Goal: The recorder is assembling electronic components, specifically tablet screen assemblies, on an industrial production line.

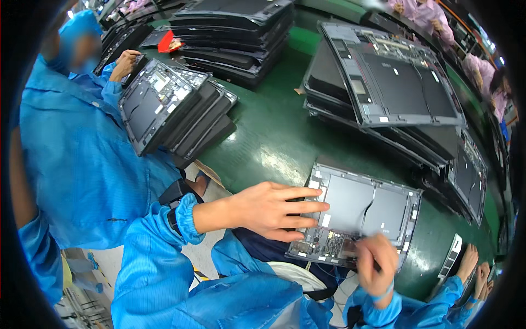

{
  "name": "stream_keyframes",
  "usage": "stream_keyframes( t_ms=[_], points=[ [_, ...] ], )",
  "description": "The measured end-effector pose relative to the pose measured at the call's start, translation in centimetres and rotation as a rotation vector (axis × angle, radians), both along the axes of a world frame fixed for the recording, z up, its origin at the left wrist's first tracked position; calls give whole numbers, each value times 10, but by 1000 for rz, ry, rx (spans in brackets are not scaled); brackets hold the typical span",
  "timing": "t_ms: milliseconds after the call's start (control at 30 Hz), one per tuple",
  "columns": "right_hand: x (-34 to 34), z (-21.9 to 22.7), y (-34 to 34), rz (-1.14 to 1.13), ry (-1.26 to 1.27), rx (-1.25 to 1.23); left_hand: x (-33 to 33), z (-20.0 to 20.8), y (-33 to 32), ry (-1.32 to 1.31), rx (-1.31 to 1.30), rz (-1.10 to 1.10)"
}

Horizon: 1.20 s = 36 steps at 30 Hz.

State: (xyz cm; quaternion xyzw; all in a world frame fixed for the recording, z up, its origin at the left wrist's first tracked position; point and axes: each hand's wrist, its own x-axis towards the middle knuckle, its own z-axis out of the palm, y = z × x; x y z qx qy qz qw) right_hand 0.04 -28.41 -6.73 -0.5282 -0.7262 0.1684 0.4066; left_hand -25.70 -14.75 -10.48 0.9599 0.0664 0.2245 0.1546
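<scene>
Laptop uncovered, board bared, seemingly unfinished; left hand spread over laptop's left edge; right hand curled, grip unclear.

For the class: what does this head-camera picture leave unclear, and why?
Head view, blurred: whether the right hand holds anything; motion blur and the hand itself hide it.
Head view, hidden: part of the open chassis, behind that hand.
Head view, cut off: the far stack, by the upper edge.
</scene>
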Motion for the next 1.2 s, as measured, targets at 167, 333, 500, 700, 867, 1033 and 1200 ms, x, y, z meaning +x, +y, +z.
stream_keyframes(
  t_ms=[167, 333, 500, 700, 867, 1033, 1200],
  points=[
    [-16, -44, -75, -448, 367, 307, 49, -10, 13, -409, -155, 61],
    [-27, -80, -65, -834, 248, 554, 97, 6, 18, 35, -198, 405],
    [-18, -95, -53, -855, 388, 762, 71, 92, 21, 697, -383, 316],
    [-20, -104, -43, -508, 608, 1021, -41, 187, 7, 677, 318, 478],
    [-32, -64, -32, -318, 401, 935, -116, 269, 41, 594, 884, 509],
    [-48, -29, -43, -333, 307, 375, -174, 349, 52, 467, 1490, 531],
    [-38, -41, -51, -358, 415, 254, -234, 343, 99, 467, 1472, 475]
  ],
)
